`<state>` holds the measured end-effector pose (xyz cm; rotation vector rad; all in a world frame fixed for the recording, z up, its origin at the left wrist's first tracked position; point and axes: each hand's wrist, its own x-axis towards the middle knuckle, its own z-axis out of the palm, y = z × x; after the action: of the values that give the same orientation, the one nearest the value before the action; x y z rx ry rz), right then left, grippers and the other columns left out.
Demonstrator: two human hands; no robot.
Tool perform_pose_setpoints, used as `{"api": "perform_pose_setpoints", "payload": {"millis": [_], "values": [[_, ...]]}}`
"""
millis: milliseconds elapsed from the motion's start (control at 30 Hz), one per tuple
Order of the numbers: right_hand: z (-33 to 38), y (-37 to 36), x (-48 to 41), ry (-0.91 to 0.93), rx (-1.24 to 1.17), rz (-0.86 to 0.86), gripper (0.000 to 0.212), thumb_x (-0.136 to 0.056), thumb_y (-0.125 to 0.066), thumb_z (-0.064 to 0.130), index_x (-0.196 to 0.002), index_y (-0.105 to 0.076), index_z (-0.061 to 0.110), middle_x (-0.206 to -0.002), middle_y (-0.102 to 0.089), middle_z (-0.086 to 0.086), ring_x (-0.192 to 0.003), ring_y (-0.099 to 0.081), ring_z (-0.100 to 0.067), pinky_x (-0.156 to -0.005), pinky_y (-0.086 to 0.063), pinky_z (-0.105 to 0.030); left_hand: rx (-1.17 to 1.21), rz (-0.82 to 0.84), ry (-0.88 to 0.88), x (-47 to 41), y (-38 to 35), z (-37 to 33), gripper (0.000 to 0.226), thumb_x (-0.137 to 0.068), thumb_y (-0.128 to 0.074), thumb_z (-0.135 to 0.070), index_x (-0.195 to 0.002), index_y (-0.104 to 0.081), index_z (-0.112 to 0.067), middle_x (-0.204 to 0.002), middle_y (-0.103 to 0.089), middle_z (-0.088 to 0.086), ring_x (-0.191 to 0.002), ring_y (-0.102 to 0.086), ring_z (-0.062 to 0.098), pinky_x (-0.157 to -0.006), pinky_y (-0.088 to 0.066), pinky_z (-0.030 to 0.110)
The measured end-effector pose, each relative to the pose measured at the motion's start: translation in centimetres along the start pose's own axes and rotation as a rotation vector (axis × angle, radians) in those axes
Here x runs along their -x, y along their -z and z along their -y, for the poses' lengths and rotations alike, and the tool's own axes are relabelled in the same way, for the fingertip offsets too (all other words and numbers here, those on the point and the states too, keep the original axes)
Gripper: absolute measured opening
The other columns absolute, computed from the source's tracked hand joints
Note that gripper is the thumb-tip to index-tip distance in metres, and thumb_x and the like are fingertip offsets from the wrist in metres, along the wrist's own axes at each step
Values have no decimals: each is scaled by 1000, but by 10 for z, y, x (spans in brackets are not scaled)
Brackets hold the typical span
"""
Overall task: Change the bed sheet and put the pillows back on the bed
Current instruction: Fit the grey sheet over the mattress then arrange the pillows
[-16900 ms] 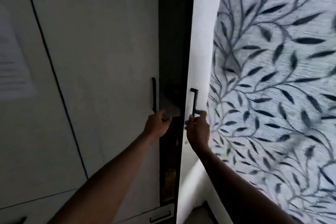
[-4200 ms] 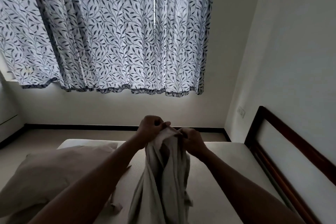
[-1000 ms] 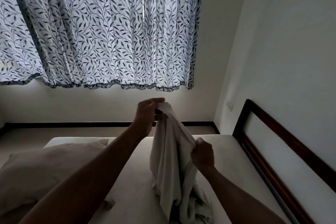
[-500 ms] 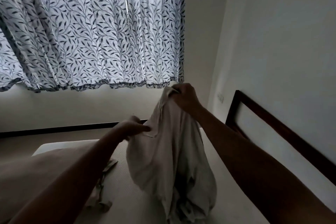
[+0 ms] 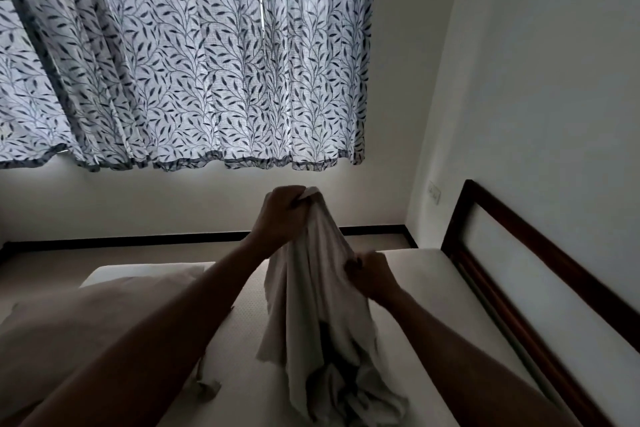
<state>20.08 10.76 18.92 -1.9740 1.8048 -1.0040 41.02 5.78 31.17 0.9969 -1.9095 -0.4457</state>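
Bed sheet (image 5: 311, 295), pale and bunched, hung from the left hand (image 5: 282, 215), whose curled fingers gripped the cloth at its highest point. Below that hand and to its right, the right hand (image 5: 369, 274) pinched a fold at the cloth's side, its fingers curled round it. Under both hands the loose lower part of the sheet lay crumpled on the bare mattress (image 5: 433, 288), so only its upper part was lifted. A pillow (image 5: 86, 322) lay on the mattress to the left of the left forearm. The dark wooden headboard (image 5: 512, 253) ran along the wall to the right of the right hand.

The step in hand appeared to be opening out the fresh sheet and hunting for an edge or corner; spreading had not begun. The next move would likely call for the hands to work along the hem until each held a corner, then draw well apart and cast the cloth across the mattress. The pillow would probably need to come off first, or the sheet would land over it.
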Motion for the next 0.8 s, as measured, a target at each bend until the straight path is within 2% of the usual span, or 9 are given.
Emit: {"api": "perform_pose_setpoints", "payload": {"millis": [100, 200, 333, 433, 500, 567, 667, 733, 800], "values": [[-49, -20, 28, -231, 90, 185, 24, -84, -54, 22, -69, -63, 6, -72, -64, -8, -69, -62, -24, -57, -38, -32, 246, -122, 117, -6, 10, -10, 33, -88, -53, -25, -63, -50, -3, -60, -35, -6, -56, -31, 4, -54, -23, 30], [-59, -11, 25, -363, 26, 88, 16, -91, -55, 11, -78, -62, 7, -86, -70, -11, -84, -67, -28, -64, -40, -36, 232, -196, 190, -7, 24, -4, 38, -93, -52, -31, -60, -46, -12, -56, -35, -9, -53, -30, 3, -56, -24, 31], [9, 34, -27, -208, -87, -127, 11, -95, -56, 9, -89, -65, 11, -95, -71, -8, -94, -65, -27, -72, -39, -31, 143, -66, 250, 0, 25, 25, 39, -85, -56, -55, -85, -67, -18, -69, -63, -5, -66, -56, 12, -66, -46, 37], [86, 70, -55, 78, -203, -209, 13, -92, -63, 13, -99, -73, 17, -92, -72, 5, -86, -65, -12, -76, -46, -27, 120, 194, 197, 7, 8, 18, 54, -73, -67, -57, -119, -65, -27, -72, -66, -6, -65, -59, 0, -69, -49, 27], [126, 87, -61, 199, -276, -270, 9, -88, -71, 20, -97, -74, 22, -73, -64, 11, -67, -57, -4, -65, -44, -22, 181, 234, 168, 4, -4, 2, 47, -73, -72, -51, -102, -71, -14, -76, -67, -3, -64, -57, 5, -64, -48, 30], [139, 88, -60, 225, -340, -288, 10, -87, -76, 28, -94, -72, 22, -67, -58, 11, -60, -51, -2, -60, -40, -19, 225, 145, 178, -4, -5, -12, 38, -78, -74, -38, -76, -66, -1, -66, -56, 0, -59, -47, 7, -56, -40, 28], [100, 58, -46, 190, -222, -283, 30, -84, -78, 46, -86, -61, 22, -70, -58, 11, -62, -51, 0, -59, -37, -13, 171, 11, 167, -15, 11, -16, 26, -81, -68, -20, -60, -58, -8, -61, -48, -1, -54, -38, -2, -51, -33, 25], [53, 25, -24, 143, -110, -141, 37, -82, -74, 53, -86, -62, 18, -73, -62, 3, -62, -56, -10, -57, -41, -19, 144, -10, 156, -17, 25, -18, 26, -82, -65, -18, -59, -54, -14, -60, -47, -2, -52, -37, -2, -51, -32, 23], [10, -4, 5, -8, 62, 158, 38, -86, -70, 46, -85, -70, 7, -79, -70, -8, -69, -67, -23, -58, -49, -31, 155, -43, 168, -15, 34, -18, 29, -89, -65, -6, -62, -55, -12, -60, -47, 1, -46, -39, -2, -48, -33, 17]]}}
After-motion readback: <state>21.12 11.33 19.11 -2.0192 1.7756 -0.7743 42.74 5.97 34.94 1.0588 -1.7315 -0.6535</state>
